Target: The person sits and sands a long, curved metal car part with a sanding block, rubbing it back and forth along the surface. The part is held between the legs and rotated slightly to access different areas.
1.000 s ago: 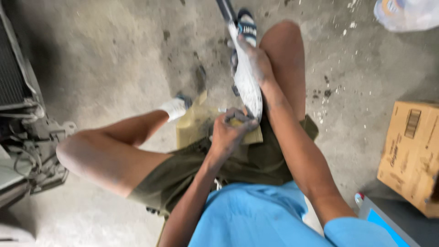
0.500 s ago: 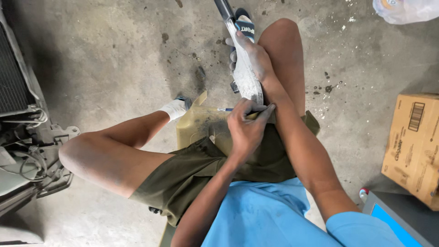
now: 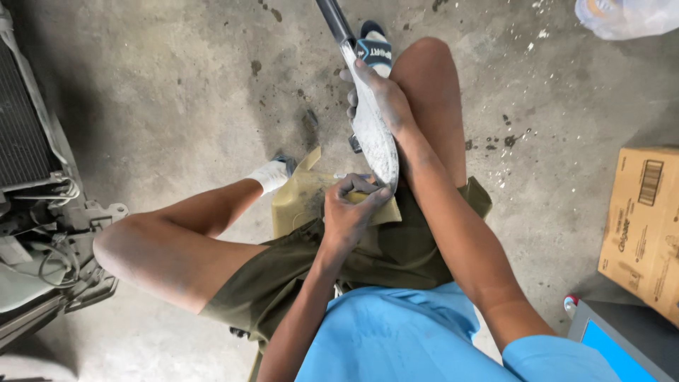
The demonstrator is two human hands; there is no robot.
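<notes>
I sit on a concrete floor with a long grey, dust-coated part [image 3: 373, 145] lying across my right thigh; its black rod end [image 3: 335, 20] points away from me. My right hand [image 3: 378, 88] grips the part's upper half near my knee. My left hand [image 3: 350, 209] is closed on a small thin tool [image 3: 348, 175] held against the part's lower tip. A tan sheet [image 3: 297, 201] lies on my lap under that hand. Both hands are dusty grey.
A vehicle radiator and front frame [image 3: 32, 163] stand at the left edge. A cardboard box [image 3: 643, 226] sits at the right, with a blue-topped case [image 3: 612, 346] below it. A plastic bag [image 3: 626, 15] lies at the top right. My slippered foot [image 3: 375, 49] rests beside the rod.
My left hand has shifted back and forth along the lower tip of the grey part, ending a little lower and to the left. The right hand keeps its grip.
</notes>
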